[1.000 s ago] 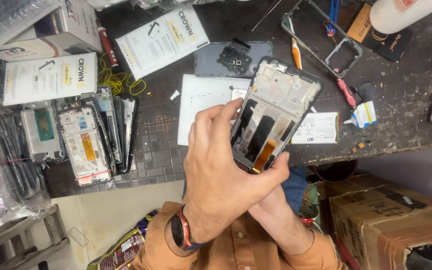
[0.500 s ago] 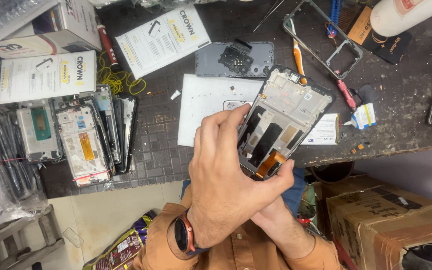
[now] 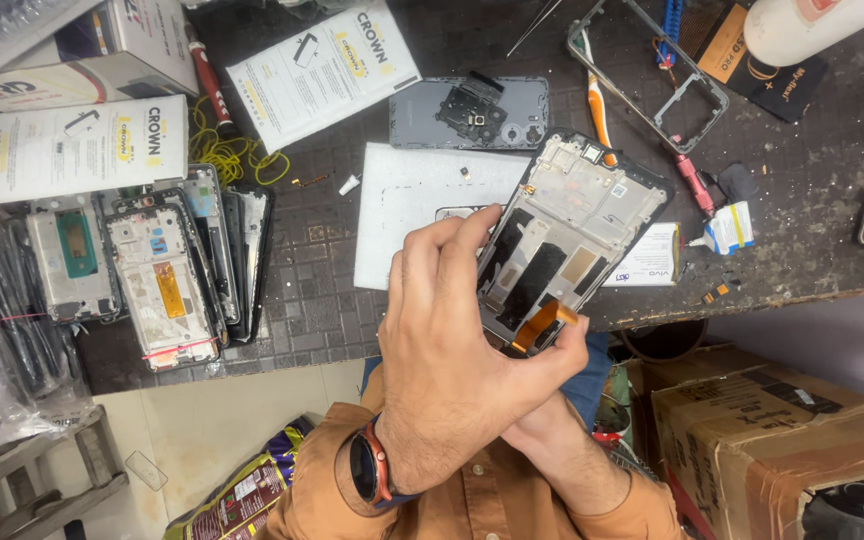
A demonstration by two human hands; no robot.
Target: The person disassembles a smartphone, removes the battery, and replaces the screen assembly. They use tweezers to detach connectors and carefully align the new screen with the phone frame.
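Since earlier: phone frame (image 3: 572,235) tilts further right | long axis runs up-right from left hand (image 3: 457,360) | left grip clamped on frame, nearer | right hand (image 3: 552,425) mostly hidden beneath, grip unclear

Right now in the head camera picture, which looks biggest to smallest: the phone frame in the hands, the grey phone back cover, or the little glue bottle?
1. Phone frame, though it is nearer the camera, which enlarges it.
2. Grey back cover.
3. Glue bottle, clearly smallest.
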